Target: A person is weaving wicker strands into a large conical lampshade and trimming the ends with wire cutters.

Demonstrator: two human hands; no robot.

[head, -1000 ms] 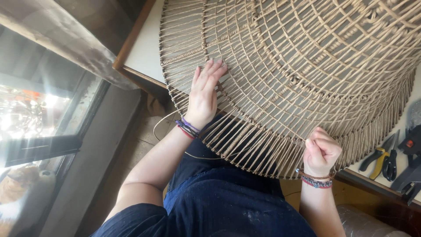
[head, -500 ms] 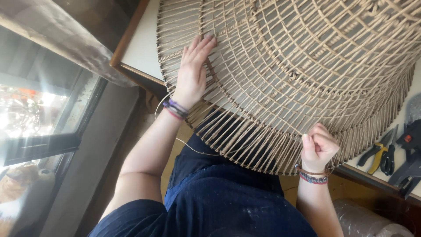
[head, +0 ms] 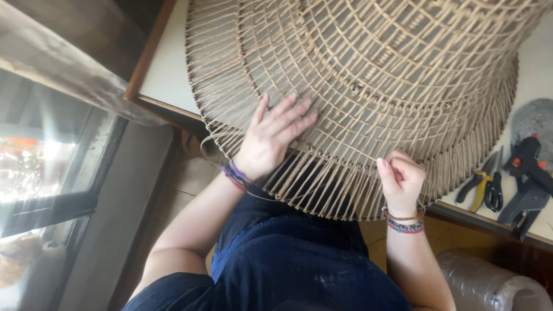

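Woven frame: a big round wicker piece (head: 368, 75) of pale cord lies on the white surface (head: 167, 69), its near rim hanging over the edge above the person's lap.
Left hand: the left hand (head: 271, 138) lies flat on the weave at about 7 o'clock of the round, fingers spread wide, gripping nothing.
Right hand: the right hand (head: 400, 178) is at about 5 o'clock on the rim, fingers curled in narrow and pinched at the spokes; I cannot tell whether a strand sits between them.
Wrists: both carry braided bracelets (head: 405, 224).
Tools: pliers with yellow handles (head: 478, 184), scissors (head: 494, 187) and a dark glue gun (head: 527, 173) lie on the surface at 3 o'clock of the right hand.
Below: a roll of clear film (head: 489, 282) sits near the right forearm.
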